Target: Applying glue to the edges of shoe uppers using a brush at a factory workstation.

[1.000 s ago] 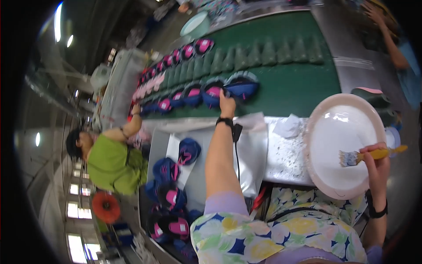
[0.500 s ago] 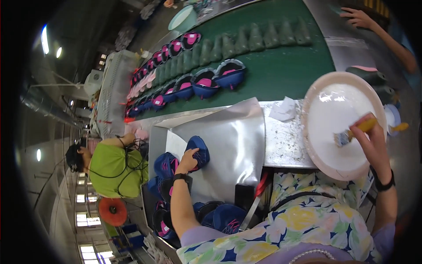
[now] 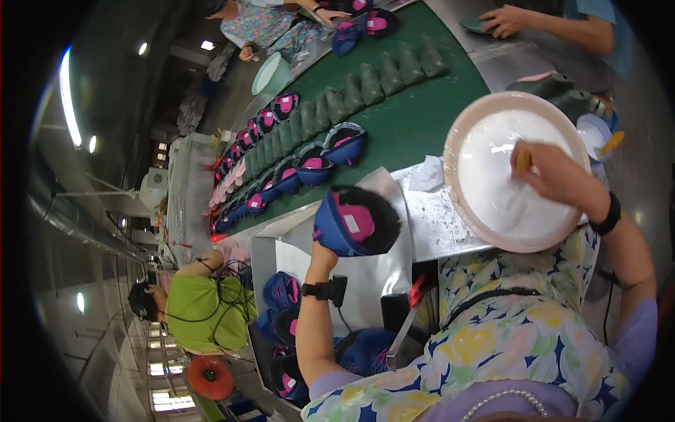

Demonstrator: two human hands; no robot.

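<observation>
The left hand [image 3: 324, 258] closes around a blue shoe upper [image 3: 356, 224] just right of the view's centre, grasping it at its seven o'clock side, fingers mostly hidden. Between two and three o'clock, over a pink basin [image 3: 458, 200] of white liquid [image 3: 485, 190], the right hand [image 3: 559, 176] curls tightly around a brush's yellow handle [image 3: 523, 160]; the bristles are out of sight.

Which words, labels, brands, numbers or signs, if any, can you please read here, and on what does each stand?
No text can be read.
White label in the left hand's shoe: too small and blurred.
Shoes on the green table: any print too small.
</observation>
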